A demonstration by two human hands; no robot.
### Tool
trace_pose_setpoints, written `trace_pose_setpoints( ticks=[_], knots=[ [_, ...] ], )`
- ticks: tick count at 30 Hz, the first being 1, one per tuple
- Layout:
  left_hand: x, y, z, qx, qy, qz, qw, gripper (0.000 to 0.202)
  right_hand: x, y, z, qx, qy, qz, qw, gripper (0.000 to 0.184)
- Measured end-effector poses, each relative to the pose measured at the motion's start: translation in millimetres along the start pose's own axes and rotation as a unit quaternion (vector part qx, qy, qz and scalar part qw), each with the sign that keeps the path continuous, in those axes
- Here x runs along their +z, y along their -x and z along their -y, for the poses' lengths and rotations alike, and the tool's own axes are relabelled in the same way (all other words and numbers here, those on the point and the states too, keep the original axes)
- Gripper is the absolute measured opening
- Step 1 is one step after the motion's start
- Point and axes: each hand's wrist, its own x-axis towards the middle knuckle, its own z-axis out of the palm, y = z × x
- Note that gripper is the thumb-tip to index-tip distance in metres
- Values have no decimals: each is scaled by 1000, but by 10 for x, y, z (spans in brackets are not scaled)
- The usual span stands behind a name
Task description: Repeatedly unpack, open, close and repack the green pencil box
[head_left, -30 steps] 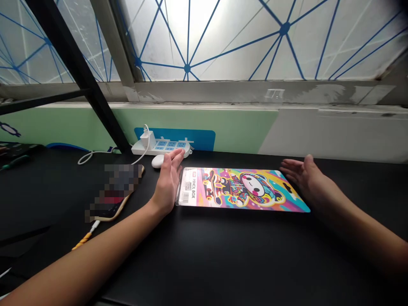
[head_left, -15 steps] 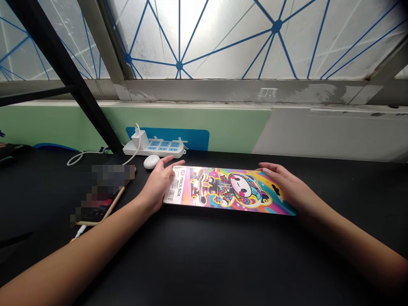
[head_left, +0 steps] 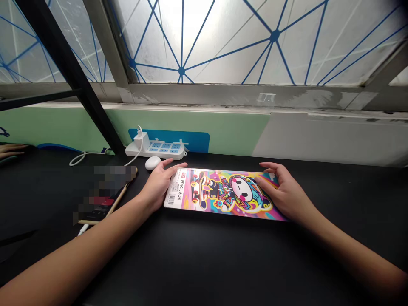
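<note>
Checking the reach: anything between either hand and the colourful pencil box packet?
Nothing visible. The left hand and right hand touch opposite ends of the flat, multicoloured cartoon-printed pencil box packet. The small white rounded object sits just beyond the left fingers, off the packet's far left corner, not between them.

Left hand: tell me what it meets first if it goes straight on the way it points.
The left hand would meet the colourful PENCIL BOX packet first. Its fingers already seem to be at the packet's left end, though depth makes contact hard to confirm.
</note>
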Motion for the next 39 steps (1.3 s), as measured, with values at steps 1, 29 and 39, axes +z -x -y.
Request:
trace_pose_setpoints(
  ticks=[1, 29, 39],
  knots=[
    [7, 4, 5, -1, 1, -5, 1000, 37, 0, 1, 0, -21, 14, -22, 999, 58],
    [-120, 171, -115, 229, -142, 168, 948, 21, -354, 273, 288, -437, 205, -53, 874, 16],
    [-254, 65, -261, 166, -453, 337, 809, 59, -314, 347, 261, -353, 305, 118, 877, 63]
  ],
)
